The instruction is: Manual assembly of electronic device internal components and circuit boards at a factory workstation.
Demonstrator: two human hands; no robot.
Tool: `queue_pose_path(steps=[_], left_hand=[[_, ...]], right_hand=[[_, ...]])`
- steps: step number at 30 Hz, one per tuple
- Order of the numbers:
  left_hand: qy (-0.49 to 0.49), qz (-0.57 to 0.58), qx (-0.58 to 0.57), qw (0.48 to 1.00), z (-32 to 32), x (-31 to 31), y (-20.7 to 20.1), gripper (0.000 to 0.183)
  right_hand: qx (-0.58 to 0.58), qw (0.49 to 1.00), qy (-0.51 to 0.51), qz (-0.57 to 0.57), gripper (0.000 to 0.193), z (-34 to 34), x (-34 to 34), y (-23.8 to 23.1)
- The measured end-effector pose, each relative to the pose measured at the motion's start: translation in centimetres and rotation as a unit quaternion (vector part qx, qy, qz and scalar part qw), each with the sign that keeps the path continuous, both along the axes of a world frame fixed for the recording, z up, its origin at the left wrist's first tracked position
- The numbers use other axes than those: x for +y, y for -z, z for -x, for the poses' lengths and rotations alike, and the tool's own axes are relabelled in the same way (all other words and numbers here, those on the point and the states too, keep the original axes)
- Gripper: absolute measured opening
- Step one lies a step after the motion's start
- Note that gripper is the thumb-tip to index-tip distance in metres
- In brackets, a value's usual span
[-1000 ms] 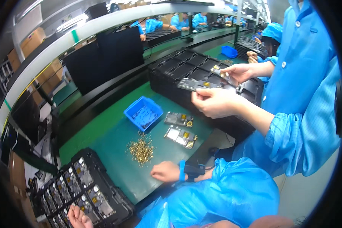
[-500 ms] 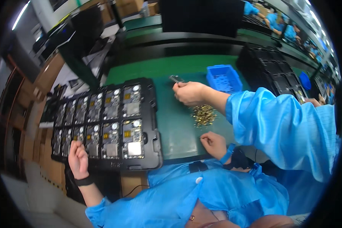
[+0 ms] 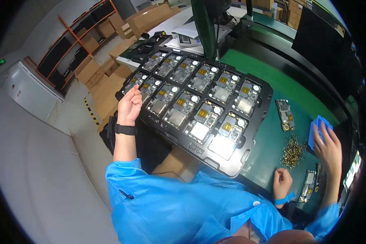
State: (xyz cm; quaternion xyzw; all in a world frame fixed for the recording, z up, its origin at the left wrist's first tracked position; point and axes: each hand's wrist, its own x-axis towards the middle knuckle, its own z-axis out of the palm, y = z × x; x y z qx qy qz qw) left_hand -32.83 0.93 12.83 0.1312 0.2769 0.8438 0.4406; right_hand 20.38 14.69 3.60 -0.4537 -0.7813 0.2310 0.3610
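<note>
My left hand (image 3: pixel 129 105), with a black band on its wrist, is raised before the near left edge of a black tray (image 3: pixel 232 167). Its fingers are curled in, and nothing shows in them. Circuit boards (image 3: pixel 199 131) lie in the tray's pockets. My right hand (image 3: pixel 281 182), wearing a blue wrist strap, rests closed at the mat's near side; its inside is hidden. Just beyond it is a heap of small gold-coloured metal pieces (image 3: pixel 293 152). A co-worker's hand (image 3: pixel 329 148) reaches from the right to a blue box (image 3: pixel 312 140).
One loose circuit board (image 3: pixel 285 114) lies on the green mat (image 3: pixel 256 158); another board (image 3: pixel 307 187) lies right of my right hand. A lit phone-like screen (image 3: pixel 351 171) shows at the far right. A dark monitor (image 3: pixel 321 44) stands behind, and cardboard boxes (image 3: pixel 91 73) lie left.
The view has swung left, so the tray appears nearer the middle. The co-worker's hand has let go of a circuit board, now on the mat, and moved to the blue box.
</note>
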Motion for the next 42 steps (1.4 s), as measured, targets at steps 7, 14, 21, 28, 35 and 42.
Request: queue_pose_path(steps=[7,14,21,28,35,42], left_hand=[[-0.072,-0.063,-0.055,0.994,2.5,-1.2,0.6,0.019],[-0.209,-0.046,-0.064,0.975,3.6,-5.3,4.2,0.022],[-0.278,-0.013,-0.106,0.955,2.0,-8.3,6.3,0.017],[-0.245,-0.051,-0.098,0.963,-0.6,-7.3,5.0,0.014],[-0.145,-0.128,-0.033,0.981,-3.9,-5.7,1.2,0.013],[0.175,-0.065,-0.021,0.982,-12.0,2.9,-6.5,0.017]], right_hand=[[0.045,0.996,0.040,0.059,0.004,-0.3,0.2,0.5],[0.014,0.998,0.036,0.059,0.004,-0.5,0.6,0.9],[0.030,0.997,0.038,0.067,0.003,-0.7,0.3,1.1],[0.041,0.997,0.028,0.056,0.004,-0.5,0.4,1.2],[0.020,0.999,0.026,0.030,0.001,-0.7,0.2,0.6],[-0.007,0.999,0.032,0.021,0.005,-0.1,0.2,-0.8]])
